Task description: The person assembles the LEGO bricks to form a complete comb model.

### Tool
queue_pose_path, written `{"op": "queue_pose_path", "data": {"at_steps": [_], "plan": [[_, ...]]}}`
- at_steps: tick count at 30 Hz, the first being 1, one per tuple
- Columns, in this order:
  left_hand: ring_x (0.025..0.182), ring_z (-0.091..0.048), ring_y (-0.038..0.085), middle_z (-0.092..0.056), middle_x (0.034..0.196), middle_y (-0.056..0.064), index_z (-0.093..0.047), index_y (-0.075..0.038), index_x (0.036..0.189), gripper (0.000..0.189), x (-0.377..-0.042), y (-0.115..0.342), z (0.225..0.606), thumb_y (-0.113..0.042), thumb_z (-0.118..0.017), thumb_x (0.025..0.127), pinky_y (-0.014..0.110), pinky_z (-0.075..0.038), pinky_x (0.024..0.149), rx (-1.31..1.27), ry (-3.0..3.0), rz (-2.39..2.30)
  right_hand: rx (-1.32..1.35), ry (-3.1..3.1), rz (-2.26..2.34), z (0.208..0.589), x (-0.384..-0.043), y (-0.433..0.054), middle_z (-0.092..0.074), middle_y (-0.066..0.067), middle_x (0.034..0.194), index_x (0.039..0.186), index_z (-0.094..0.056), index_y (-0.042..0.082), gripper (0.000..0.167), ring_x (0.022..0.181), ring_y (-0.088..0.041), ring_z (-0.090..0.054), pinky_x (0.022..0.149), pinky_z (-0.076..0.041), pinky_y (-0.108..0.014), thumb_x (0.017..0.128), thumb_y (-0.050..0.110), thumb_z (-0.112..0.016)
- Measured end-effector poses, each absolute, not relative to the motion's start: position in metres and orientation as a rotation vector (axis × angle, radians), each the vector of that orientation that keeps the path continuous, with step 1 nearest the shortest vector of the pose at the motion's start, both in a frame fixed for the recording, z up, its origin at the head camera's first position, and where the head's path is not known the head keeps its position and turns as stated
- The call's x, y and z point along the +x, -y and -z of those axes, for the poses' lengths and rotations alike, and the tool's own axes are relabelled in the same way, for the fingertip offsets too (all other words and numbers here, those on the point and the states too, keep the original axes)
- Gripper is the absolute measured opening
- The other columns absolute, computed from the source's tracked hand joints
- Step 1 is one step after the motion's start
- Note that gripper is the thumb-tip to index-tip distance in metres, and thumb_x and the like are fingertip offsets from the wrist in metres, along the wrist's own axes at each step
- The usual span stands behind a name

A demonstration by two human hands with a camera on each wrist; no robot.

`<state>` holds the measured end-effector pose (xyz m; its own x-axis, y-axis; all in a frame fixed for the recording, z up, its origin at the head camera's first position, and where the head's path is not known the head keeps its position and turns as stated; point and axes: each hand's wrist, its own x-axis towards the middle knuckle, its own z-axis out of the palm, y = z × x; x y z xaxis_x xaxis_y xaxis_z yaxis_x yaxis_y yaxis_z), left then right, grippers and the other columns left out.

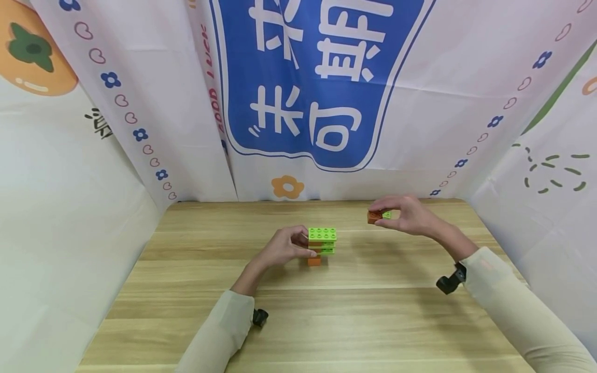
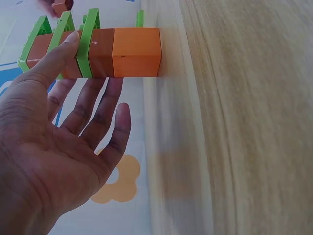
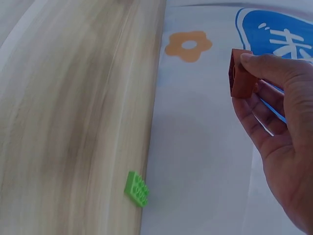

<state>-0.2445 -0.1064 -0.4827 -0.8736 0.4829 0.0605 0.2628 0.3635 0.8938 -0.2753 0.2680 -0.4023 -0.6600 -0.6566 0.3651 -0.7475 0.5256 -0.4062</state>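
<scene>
A stack of toy building blocks (image 1: 322, 234) stands mid-table, an orange block (image 2: 137, 52) at its base and brown blocks alternating with thin green plates above. My left hand (image 1: 285, 246) holds the stack from its left side, thumb on the near face and fingers behind, as the left wrist view shows. To the right, my right hand (image 1: 404, 215) pinches a brown block (image 3: 242, 73) between thumb and fingers, raised off the table. Behind that hand, a loose green plate (image 3: 137, 189) with studs lies on the table; the head view shows only part of it.
The wooden table (image 1: 298, 321) meets a white printed cloth (image 1: 186, 103) at the back and both sides. A black wrist camera (image 1: 451, 282) sits on the right wrist, and another camera (image 1: 259, 317) on the left.
</scene>
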Motion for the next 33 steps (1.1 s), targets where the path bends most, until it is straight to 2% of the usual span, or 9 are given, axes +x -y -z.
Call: {"op": "queue_pose_path", "data": {"at_steps": [5, 12, 33], "plan": [[0.088, -0.068, 0.018, -0.074, 0.099, 0.001, -0.067, -0.012, 0.1, 0.03, -0.245, 0.106, 0.484, -0.019, -0.092, 0.085, 0.034, -0.056, 0.081, 0.665, -2.414, -1.521, 1.261, 2.539, -0.811, 0.397, -0.273, -0.263, -0.079, -0.006, 0.118, 0.119, -0.08, 0.011, 0.036, 0.1, -0.021, -0.076, 0.082, -0.063, -0.039, 0.085, 0.009, -0.09], [0.088, -0.068, 0.018, -0.074, 0.098, 0.001, -0.067, -0.012, 0.1, 0.03, -0.246, 0.106, 0.485, -0.02, -0.092, 0.085, 0.034, -0.055, 0.08, 0.671, -2.418, -1.521, 1.34, 2.469, -0.846, 0.391, -0.271, -0.255, -0.079, -0.009, 0.116, 0.119, -0.079, 0.006, 0.036, 0.097, -0.023, -0.076, 0.077, -0.062, -0.032, 0.084, 0.005, -0.089], [0.087, -0.068, 0.018, -0.075, 0.098, 0.002, -0.067, -0.012, 0.1, 0.03, -0.246, 0.105, 0.487, -0.018, -0.092, 0.084, 0.034, -0.056, 0.079, 0.649, -2.412, -1.528, 1.455, 2.4, -0.922, 0.382, -0.264, -0.221, -0.078, -0.006, 0.118, 0.118, -0.079, 0.007, 0.035, 0.105, -0.024, -0.075, 0.089, -0.062, -0.041, 0.084, 0.004, -0.089]]}}
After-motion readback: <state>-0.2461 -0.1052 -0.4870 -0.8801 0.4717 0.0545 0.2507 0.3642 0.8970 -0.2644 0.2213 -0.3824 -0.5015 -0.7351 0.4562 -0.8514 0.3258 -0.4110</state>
